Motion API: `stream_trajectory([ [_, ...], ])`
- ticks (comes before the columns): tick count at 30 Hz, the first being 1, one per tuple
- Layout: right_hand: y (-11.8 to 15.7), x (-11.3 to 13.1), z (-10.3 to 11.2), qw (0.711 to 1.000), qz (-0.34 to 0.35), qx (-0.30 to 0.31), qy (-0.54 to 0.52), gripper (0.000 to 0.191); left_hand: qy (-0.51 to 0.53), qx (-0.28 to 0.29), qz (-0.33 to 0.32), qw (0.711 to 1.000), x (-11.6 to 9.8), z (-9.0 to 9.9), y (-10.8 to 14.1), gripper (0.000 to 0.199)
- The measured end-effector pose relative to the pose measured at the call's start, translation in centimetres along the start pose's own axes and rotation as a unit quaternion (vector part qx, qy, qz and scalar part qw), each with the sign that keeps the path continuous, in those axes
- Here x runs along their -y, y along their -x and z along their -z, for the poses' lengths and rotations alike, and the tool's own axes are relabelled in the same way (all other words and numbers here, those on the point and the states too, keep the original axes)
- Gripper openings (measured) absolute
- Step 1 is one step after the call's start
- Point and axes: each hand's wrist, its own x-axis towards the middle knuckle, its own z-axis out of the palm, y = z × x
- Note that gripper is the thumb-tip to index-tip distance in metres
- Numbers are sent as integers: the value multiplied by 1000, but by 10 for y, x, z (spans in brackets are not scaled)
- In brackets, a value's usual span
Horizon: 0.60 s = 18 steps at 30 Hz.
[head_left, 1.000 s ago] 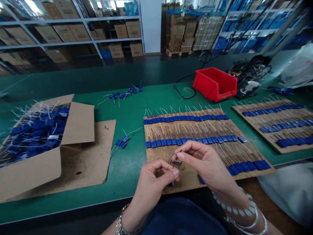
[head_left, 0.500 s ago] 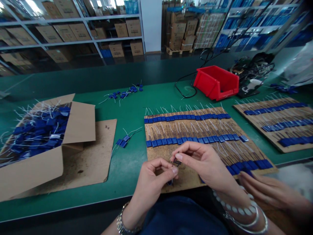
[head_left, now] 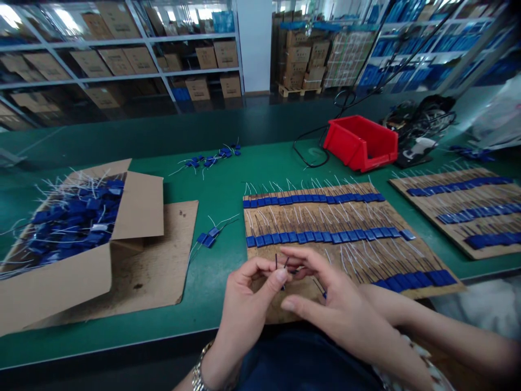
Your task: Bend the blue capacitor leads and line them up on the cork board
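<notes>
My left hand (head_left: 250, 296) pinches a small blue component with dark leads (head_left: 276, 262) between thumb and fingers; most of its body is hidden. My right hand (head_left: 340, 307) is beside it, thumb spread away from the fingers, with the fingertips close to the leads. Beneath both hands lies a brown board (head_left: 268, 252) bearing rows of flat blue components (head_left: 301, 237) with black and white leads. A co-worker's forearm (head_left: 439, 331) reaches in from the right, its hand hidden behind my right hand.
An open cardboard box (head_left: 138, 209) full of blue components stands at left on a flat cardboard sheet (head_left: 171, 271). Loose components (head_left: 208, 237) lie between box and board. A red bin (head_left: 360, 144) sits behind, and a second loaded board (head_left: 480, 247) lies at right.
My right thumb has come away from the fingers and the leads, and the hand has opened. The left hand keeps its pinch. The co-worker's arm has reached further left over the board.
</notes>
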Motion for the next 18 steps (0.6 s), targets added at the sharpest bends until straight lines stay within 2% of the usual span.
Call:
stream_trajectory([
  [2,4,-1,-12,999,-17,14,25,62,29,-6,-2,1000,-1,-1,2,21],
  [3,4,-2,-17,999,-24,22,31,56,41,-11,-6,999,-1,-1,4,21],
  [6,3,-4,-27,999,-25,42,25,20,64,-27,-27,997,-4,-2,6,20],
  [8,2,-5,-29,999,-7,39,14,9,75,-33,-39,996,-7,-2,6,21],
  [13,5,-5,-27,999,26,27,13,7,79,4,-39,996,-14,1,2,23],
  [18,8,-1,-24,999,32,32,29,13,58,-30,-98,993,-19,5,-9,17],
])
